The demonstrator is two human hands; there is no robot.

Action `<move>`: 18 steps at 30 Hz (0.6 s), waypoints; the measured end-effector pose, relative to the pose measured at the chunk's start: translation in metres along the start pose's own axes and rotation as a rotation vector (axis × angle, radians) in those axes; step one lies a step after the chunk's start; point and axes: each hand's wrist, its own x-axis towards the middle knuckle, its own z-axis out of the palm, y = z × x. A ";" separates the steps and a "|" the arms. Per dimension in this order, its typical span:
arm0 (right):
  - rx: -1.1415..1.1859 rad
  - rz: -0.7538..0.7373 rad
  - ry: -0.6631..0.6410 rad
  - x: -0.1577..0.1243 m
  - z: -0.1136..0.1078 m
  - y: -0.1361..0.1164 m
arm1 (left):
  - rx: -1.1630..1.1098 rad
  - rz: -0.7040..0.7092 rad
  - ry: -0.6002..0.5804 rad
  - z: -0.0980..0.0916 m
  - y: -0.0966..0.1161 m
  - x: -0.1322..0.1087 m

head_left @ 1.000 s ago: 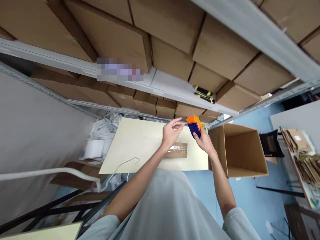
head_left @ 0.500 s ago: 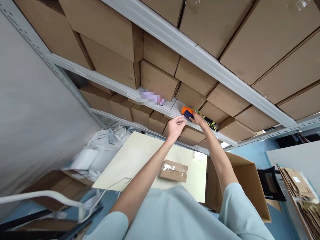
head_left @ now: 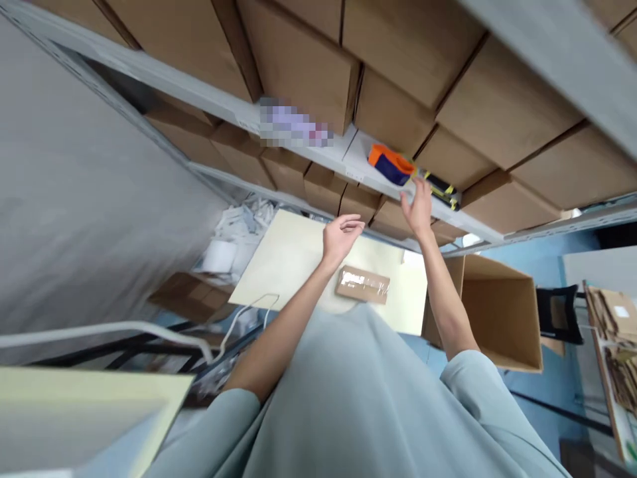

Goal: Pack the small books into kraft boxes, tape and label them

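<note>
My right hand (head_left: 418, 207) is raised at the shelf edge, thumb and fingers apart and nothing held. Just beyond its fingertips an orange and dark-blue object (head_left: 391, 164) rests on the shelf; its kind is unclear, and whether the fingers touch it I cannot tell. Black and yellow tools (head_left: 440, 189), shaped like utility knives, lie to its right, close to the same hand. My left hand (head_left: 342, 236) hovers above the pale table, holding nothing, its fingers loosely bent. Below it a small cardboard box (head_left: 363, 285) sealed with shiny tape lies on the table (head_left: 293, 255).
Cardboard boxes (head_left: 478, 99) fill the shelf rack (head_left: 209, 93) ahead. A blurred purple item (head_left: 293, 124) sits on the shelf edge. A large open carton (head_left: 497, 318) stands at right, near a black chair (head_left: 560, 315). White crumpled material (head_left: 239, 229) piles at left, above a white cable (head_left: 124, 326).
My right hand has let go of the orange and dark-blue object and drawn back from it. My left hand has moved away from the shelf. The view has shifted.
</note>
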 end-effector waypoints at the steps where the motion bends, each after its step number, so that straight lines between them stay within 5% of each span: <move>1: 0.036 0.041 -0.003 -0.031 0.006 0.007 | 0.044 -0.051 0.010 -0.013 -0.018 -0.011; 6: 0.209 0.360 -0.233 -0.205 0.041 0.019 | 0.242 -0.337 -0.004 -0.079 -0.106 -0.076; 10: 0.298 0.597 -0.359 -0.307 0.062 0.003 | 0.416 -0.422 -0.082 -0.098 -0.146 -0.120; 14: 0.398 0.646 -0.416 -0.350 0.080 -0.015 | 0.552 -0.441 -0.124 -0.090 -0.162 -0.139; 18: 0.423 0.648 -0.479 -0.348 0.102 -0.019 | 0.599 -0.396 -0.163 -0.072 -0.170 -0.138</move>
